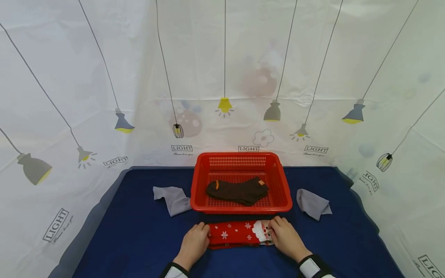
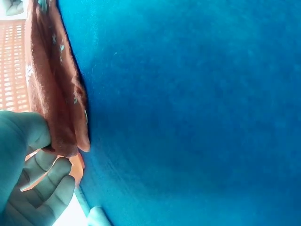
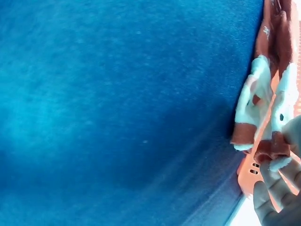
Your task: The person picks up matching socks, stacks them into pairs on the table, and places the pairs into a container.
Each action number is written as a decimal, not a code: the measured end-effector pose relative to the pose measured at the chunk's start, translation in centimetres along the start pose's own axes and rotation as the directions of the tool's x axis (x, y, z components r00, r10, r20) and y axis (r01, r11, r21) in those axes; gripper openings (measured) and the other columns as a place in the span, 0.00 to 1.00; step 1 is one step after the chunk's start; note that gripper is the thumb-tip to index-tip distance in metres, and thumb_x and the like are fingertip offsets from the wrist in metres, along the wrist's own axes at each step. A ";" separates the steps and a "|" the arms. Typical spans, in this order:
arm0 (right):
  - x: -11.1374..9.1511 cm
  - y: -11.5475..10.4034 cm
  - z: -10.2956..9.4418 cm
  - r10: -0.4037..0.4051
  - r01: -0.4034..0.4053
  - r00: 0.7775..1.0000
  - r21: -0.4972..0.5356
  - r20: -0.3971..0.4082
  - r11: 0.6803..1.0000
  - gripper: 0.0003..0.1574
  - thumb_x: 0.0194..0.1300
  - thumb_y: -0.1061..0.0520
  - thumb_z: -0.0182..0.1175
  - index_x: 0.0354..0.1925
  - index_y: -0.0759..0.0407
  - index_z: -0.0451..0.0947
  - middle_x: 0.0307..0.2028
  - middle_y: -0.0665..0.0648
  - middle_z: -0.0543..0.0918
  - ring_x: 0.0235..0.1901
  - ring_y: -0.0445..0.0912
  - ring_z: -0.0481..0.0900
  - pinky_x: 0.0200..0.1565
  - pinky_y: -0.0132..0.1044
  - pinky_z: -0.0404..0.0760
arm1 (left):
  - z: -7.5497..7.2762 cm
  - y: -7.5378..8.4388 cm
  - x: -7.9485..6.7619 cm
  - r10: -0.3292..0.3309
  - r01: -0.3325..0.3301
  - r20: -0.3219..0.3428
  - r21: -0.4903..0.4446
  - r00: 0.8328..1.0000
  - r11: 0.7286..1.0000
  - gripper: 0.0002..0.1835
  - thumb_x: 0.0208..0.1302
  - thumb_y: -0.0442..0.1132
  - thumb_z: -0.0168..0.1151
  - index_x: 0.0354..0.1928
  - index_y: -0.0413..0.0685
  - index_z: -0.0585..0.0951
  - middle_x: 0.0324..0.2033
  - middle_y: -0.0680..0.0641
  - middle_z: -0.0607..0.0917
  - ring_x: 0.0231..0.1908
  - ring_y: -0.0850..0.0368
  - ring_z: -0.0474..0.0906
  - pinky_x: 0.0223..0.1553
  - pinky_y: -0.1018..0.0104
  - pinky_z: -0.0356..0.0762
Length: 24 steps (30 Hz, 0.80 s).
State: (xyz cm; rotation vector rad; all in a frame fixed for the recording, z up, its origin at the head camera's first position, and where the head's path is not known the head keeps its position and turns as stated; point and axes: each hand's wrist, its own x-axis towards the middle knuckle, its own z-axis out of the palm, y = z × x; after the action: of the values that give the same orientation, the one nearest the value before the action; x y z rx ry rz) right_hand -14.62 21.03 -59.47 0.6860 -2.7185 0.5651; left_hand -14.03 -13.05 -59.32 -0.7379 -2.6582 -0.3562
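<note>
Red Christmas socks (image 1: pixel 236 234) with white snowflakes and a Santa face lie lengthwise before the basket. My left hand (image 1: pixel 194 242) pinches their plain red end between thumb and fingers, which the left wrist view shows close up. At the Santa end, my right hand (image 1: pixel 287 238) pinches one layer. In the right wrist view a second layer (image 3: pixel 247 113) hangs apart from the pinched one, outside the fingers. Just behind the socks stands a red plastic basket (image 1: pixel 240 210), with dark brown socks (image 1: pixel 238 192) lying in it.
A grey cloth piece (image 1: pixel 175 200) lies left of the basket, close against its side. Another grey cloth piece (image 1: pixel 313 204) lies to the right. Dark blue cloth (image 1: pixel 139 239) covers the table. A white sheet printed with lamps (image 1: pixel 222 58) hangs around the back and sides.
</note>
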 end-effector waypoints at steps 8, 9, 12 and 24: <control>-0.7 0.1 0.2 -0.016 0.017 0.999 -0.022 0.032 1.000 0.14 0.56 0.65 0.72 0.34 0.52 0.77 0.34 0.48 0.73 0.32 0.47 0.72 0.34 0.42 0.74 | 0.8 0.2 -0.5 -0.013 0.013 0.044 0.005 0.999 1.000 0.14 0.44 0.28 0.73 0.28 0.49 0.76 0.25 0.50 0.74 0.24 0.52 0.75 0.26 0.61 0.75; -0.7 0.1 0.2 -0.024 0.025 0.999 -0.025 0.026 0.999 0.14 0.56 0.65 0.72 0.34 0.52 0.77 0.34 0.48 0.74 0.32 0.47 0.72 0.34 0.42 0.74 | 0.9 0.2 -0.6 -0.018 0.018 0.048 0.007 0.999 1.000 0.14 0.44 0.28 0.73 0.28 0.49 0.76 0.25 0.50 0.74 0.24 0.52 0.74 0.26 0.61 0.75; -0.9 0.3 0.4 -0.044 0.044 0.999 -0.041 0.007 0.998 0.14 0.56 0.64 0.73 0.35 0.52 0.78 0.35 0.49 0.74 0.32 0.47 0.73 0.33 0.42 0.74 | 1.1 0.2 -0.8 -0.035 0.034 0.054 0.013 0.998 0.999 0.15 0.44 0.29 0.75 0.27 0.49 0.76 0.25 0.50 0.74 0.25 0.52 0.74 0.26 0.60 0.75; -0.9 -0.2 1.2 0.089 -0.088 0.996 -0.023 0.015 0.996 0.12 0.58 0.63 0.73 0.38 0.53 0.79 0.37 0.53 0.76 0.35 0.51 0.75 0.34 0.48 0.76 | 1.2 0.3 -1.0 -0.066 0.064 0.072 0.030 0.995 0.997 0.16 0.44 0.32 0.78 0.28 0.48 0.77 0.26 0.49 0.73 0.25 0.51 0.74 0.27 0.59 0.75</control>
State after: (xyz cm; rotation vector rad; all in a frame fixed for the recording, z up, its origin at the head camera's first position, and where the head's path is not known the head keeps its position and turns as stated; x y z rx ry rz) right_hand -13.95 20.69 -60.82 0.5693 -2.7769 0.5509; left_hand -13.44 -12.86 -60.71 -0.6688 -2.7553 -0.3147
